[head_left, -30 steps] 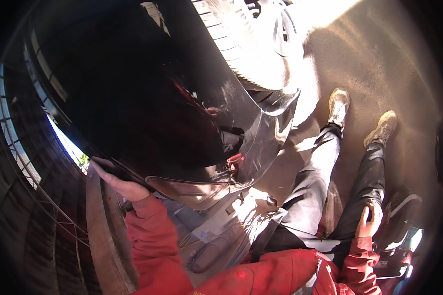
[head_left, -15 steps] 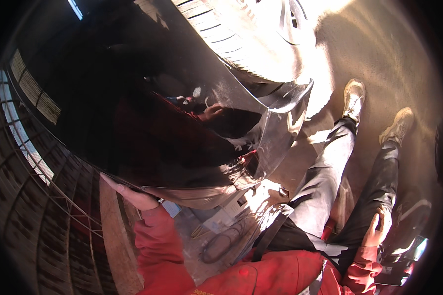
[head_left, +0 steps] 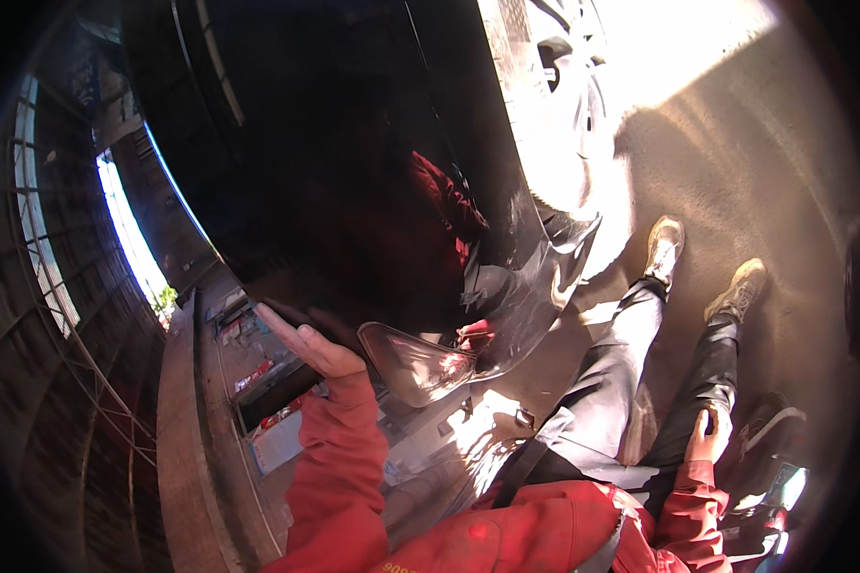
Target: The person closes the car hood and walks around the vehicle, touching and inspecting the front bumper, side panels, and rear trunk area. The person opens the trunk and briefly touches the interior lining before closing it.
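Observation:
A black, glossy car body (head_left: 354, 143) fills the upper middle of the head view and mirrors a red sleeve. My left hand (head_left: 311, 349) lies against its lower left edge, fingers straight and palm toward the panel. Close to that hand sits a clear lamp lens (head_left: 416, 365) at the car's corner. My right hand (head_left: 709, 435) hangs low beside my right thigh, away from the car. Its fingers are loosely bent around a dark gap, and no object shows in them.
A sunlit wheel (head_left: 554, 124) stands at the upper middle right, beside the car's corner. My shoes (head_left: 666, 244) are on the brown floor (head_left: 736, 181). Behind my left arm is a low shelf (head_left: 258, 382) with assorted items. A barred wall (head_left: 57, 382) runs along the left.
My view has turned, so the car and wheel sit differently in the picture. My left hand has shifted along the car's edge, nearer the lamp. My right hand stays by my thigh.

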Tool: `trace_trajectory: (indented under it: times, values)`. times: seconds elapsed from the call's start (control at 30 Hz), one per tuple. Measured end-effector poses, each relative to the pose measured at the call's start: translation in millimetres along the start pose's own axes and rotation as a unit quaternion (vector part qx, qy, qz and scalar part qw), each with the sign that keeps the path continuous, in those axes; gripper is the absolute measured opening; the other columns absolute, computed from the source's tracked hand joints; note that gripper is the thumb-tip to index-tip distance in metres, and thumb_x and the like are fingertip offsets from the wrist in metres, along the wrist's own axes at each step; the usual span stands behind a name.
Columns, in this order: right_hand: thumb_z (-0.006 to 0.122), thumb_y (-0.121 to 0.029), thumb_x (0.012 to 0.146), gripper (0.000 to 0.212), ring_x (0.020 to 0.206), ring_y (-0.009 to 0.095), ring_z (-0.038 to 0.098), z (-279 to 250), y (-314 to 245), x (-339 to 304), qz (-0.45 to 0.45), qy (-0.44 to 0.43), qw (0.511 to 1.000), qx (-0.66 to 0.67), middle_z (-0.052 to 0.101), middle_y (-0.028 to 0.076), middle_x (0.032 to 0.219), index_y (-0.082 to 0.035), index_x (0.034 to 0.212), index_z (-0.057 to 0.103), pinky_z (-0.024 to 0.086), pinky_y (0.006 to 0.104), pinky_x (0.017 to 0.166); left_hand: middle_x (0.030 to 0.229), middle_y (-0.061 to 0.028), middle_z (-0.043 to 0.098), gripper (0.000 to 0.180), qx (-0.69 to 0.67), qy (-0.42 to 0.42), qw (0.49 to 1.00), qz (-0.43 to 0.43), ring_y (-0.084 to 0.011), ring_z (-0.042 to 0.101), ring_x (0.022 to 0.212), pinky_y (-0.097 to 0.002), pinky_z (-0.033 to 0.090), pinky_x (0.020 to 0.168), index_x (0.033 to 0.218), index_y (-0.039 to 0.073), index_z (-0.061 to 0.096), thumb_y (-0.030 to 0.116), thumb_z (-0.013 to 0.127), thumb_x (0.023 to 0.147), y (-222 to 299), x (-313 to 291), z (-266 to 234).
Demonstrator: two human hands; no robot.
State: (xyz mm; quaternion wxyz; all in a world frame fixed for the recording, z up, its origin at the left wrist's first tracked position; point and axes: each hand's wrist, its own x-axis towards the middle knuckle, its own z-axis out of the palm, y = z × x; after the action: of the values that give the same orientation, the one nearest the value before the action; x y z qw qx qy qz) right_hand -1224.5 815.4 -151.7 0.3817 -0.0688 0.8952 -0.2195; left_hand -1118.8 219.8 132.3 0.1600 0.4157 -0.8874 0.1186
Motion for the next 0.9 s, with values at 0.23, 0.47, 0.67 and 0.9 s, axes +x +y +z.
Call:
trace_trajectory:
  times: [0.23, 0.47, 0.67, 0.9]
  values:
    - [0.067, -0.001, 0.094, 0.013, 0.102, 0.022, 0.065, 22, 41, -6, 0.018, 0.077, 0.958, 0.275, 0.064, 0.012, 0.112, 0.0, 0.107, 0.065, 0.052, 0.0347, 0.095, 0.162, -0.0326, 0.023, 0.073, 0.083, -0.024, 0.996, 0.032, -0.0435, 0.022, 0.152, -0.0489, 0.018, 0.124, 0.156, -0.011, 0.023, 0.039, 0.038, 0.105, 51, 1, 8]
    - [0.062, -0.003, 0.099, 0.018, 0.109, 0.02, 0.063, -3, 57, -25, 0.098, 0.019, 0.962, 0.256, 0.06, 0.012, 0.124, 0.0, 0.115, 0.068, 0.05, 0.0323, 0.097, 0.165, -0.0322, 0.011, 0.081, 0.127, -0.081, 0.988, 0.014, -0.0425, 0.013, 0.155, -0.0478, 0.012, 0.125, 0.158, -0.01, 0.01, 0.032, 0.051, 0.102, 111, -15, 32]
    - [0.058, -0.005, 0.101, 0.016, 0.118, 0.023, 0.06, -22, 60, -21, 0.088, 0.009, 0.951, 0.297, 0.06, 0.012, 0.126, 0.001, 0.112, 0.069, 0.046, 0.0362, 0.105, 0.166, -0.0292, 0.013, 0.075, 0.101, -0.157, 0.981, 0.057, -0.0418, 0.015, 0.155, -0.0477, 0.015, 0.125, 0.159, -0.008, 0.014, 0.033, 0.045, 0.104, 125, -37, 11]
    - [0.059, -0.007, 0.1, 0.016, 0.119, 0.024, 0.059, -39, 71, -12, 0.1, -0.013, 0.957, 0.271, 0.062, 0.012, 0.125, 0.001, 0.109, 0.07, 0.045, 0.0365, 0.106, 0.163, -0.0271, 0.025, 0.071, 0.053, -0.037, 0.988, -0.143, -0.0366, 0.027, 0.151, -0.0397, 0.022, 0.123, 0.157, -0.007, 0.024, 0.045, 0.032, 0.109, 59, 7, 8]
